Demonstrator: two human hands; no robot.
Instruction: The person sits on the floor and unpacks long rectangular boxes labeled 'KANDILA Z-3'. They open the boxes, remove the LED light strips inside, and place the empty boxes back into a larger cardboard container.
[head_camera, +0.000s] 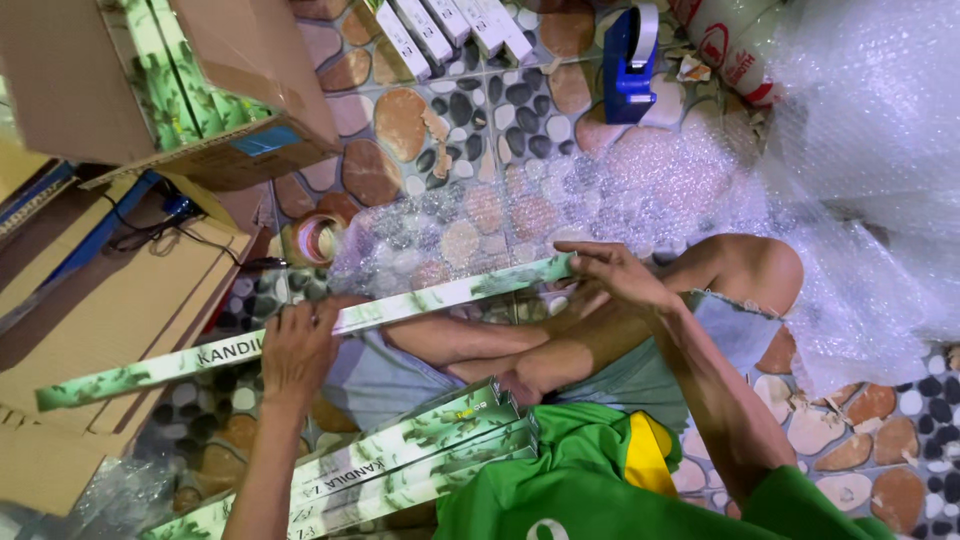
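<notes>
A stack of long green-and-white boxes (400, 460) rests on the person's lap, nearest the camera, just under the left forearm. Above it, both hands hold one more long box (420, 303) level across the knees. The left hand (297, 350) is clamped over the box a little left of its middle, fingers curled over the top edge; the right hand (612, 268) pinches the far right end with its fingertips, so the hands are well apart with the box spanning between them and its left end sticking out past the left hand over the flattened cardboard (110, 300). To handle this well, the grip should probably stay even at both points so the thin box does not sag or twist, and the right end should be kept square to the bubble wrap (600, 190) spread on the pebble floor just beyond it. Farther off lie a tape roll (318, 238), a blue tape dispenser (630, 60) and an open carton (200, 90).
</notes>
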